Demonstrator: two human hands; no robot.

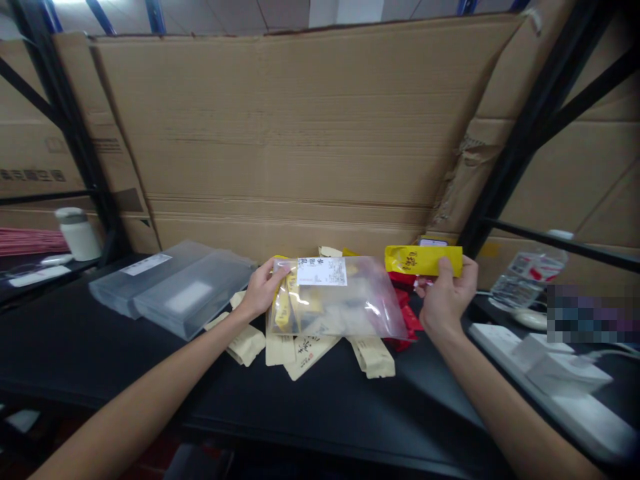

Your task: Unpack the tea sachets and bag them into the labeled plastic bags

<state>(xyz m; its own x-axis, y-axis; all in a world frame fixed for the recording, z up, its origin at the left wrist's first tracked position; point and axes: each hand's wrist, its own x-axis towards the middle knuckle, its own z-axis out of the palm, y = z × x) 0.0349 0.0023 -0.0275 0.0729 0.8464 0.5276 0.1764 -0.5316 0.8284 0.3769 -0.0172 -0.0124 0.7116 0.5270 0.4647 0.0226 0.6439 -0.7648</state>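
Observation:
My left hand (264, 288) grips the left edge of a clear plastic pouch (360, 313) with a printed white label (322, 272). Yellow packets (283, 303) show through its left side; whether they lie inside or behind it I cannot tell. My right hand (447, 293) pinches the right end of a yellow packet (415, 260) with dark lettering, held level just right of the pouch. Cream paper packets (310, 350) stick out beneath the pouch. Several red packets (411, 320) lie behind its right edge, partly hidden.
Translucent plastic cases (200, 287) lie to the left on the black table (260, 420). A white bottle (77, 233) stands farther left. At right are a clear water bottle (530, 270) and a white power strip (575, 400) with plugs. Cardboard (300, 133) walls the back between black posts.

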